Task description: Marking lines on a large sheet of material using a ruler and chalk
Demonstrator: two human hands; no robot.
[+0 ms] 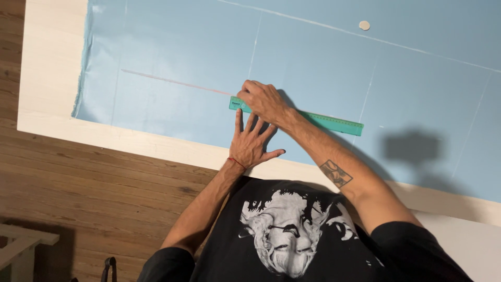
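**Ruler held on blue fabric**

No containers in view. A green ruler (313, 119) lies slantwise on light blue fabric (172, 57) spread over a pale tabletop (49, 68). The left hand (250, 143) presses flat on the fabric just below the ruler, fingers spread. The right hand (261, 99) is curled closed over the ruler's left end, possibly gripping a marking tool, hidden. A faint pink line (172, 81) runs leftward.
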